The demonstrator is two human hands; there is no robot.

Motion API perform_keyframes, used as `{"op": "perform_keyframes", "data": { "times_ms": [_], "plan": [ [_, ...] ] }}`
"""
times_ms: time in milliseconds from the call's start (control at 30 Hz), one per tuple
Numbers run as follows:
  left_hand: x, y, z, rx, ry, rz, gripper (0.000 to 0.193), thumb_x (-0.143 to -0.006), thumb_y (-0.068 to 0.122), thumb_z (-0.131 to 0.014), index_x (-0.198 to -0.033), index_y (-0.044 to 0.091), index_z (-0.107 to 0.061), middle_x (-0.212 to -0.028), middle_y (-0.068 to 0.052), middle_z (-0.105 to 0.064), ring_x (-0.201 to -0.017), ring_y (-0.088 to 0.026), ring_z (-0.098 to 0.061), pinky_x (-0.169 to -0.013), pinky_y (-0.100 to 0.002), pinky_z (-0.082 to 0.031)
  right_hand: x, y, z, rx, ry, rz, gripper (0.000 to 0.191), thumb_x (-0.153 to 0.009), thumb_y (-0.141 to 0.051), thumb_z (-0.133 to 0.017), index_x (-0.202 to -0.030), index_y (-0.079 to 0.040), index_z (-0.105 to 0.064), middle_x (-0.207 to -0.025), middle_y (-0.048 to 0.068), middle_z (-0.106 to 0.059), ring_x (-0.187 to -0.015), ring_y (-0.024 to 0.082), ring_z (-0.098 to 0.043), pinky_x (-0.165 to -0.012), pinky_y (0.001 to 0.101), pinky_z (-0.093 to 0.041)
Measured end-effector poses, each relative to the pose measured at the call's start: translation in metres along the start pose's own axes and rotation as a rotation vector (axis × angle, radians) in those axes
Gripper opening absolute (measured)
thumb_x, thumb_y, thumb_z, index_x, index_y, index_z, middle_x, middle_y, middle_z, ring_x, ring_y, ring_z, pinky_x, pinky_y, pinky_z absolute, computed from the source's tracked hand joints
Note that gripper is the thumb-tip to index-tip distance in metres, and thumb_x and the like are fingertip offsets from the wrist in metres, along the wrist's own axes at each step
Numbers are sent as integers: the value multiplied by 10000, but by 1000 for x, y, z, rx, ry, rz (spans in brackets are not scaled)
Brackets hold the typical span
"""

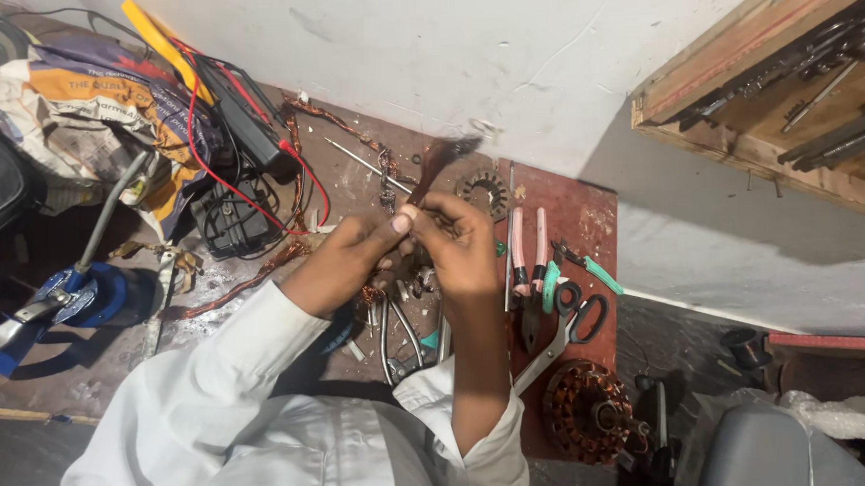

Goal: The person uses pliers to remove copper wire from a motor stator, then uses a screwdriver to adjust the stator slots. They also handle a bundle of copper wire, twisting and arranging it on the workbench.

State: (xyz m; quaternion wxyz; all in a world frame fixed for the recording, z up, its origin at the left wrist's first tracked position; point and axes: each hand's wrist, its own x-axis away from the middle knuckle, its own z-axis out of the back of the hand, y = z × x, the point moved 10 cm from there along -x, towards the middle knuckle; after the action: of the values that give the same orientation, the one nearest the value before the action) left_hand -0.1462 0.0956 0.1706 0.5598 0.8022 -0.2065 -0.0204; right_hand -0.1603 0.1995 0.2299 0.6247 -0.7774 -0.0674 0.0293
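Both hands are raised together above the cluttered counter (585, 218). The left hand (342, 260) and right hand (461, 247) meet at the fingertips, fingers pressed together and pinching a thin dark strip (439, 161) that rises from between them toward the wall; it is blurred, so its kind cannot be told. Just right of the hands lie pink-handled pliers (529, 259) and scissors (570, 324). A copper-wound stator (587, 410) sits nearer the person. A black meter with red leads (241, 120) lies well left.
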Motion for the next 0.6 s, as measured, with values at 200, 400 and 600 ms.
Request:
{"op": "perform_keyframes", "data": {
  "times_ms": [200, 400, 600],
  "plan": [
    [18, 9, -20, 312, -141, 54, 350, -1049, 308, -551, -966, -8, -677, -667, 35, -456, -575, -79, -417, -505, -254, -357, 12, -7, 0, -87, -57, -7, 176, -1019, -98, -728, -1096, 51, -676, -811, 16, -628, -684, 93, -587, -619, 241, -475],
    [38, 22, -23, 155, -112, 30, 263, -1030, 258, -555, -1151, 64, -686, -665, 56, -434, -589, -55, -407, -520, -230, -376, 31, -24, 0, -5, 7, 13, 267, -989, -172, -677, -1173, 21, -683, -933, 28, -712, -836, 76, -631, -773, 227, -489],
    [54, 14, -41, 69, -167, 106, 287, -1006, 254, -513, -1161, 20, -570, -722, -4, -632, -598, -126, -598, -530, -272, -500, 58, -39, -2, -18, 78, 9, 283, -1012, -189, -676, -1168, 47, -695, -912, 56, -691, -794, 99, -625, -717, 244, -491]
  ]
}}
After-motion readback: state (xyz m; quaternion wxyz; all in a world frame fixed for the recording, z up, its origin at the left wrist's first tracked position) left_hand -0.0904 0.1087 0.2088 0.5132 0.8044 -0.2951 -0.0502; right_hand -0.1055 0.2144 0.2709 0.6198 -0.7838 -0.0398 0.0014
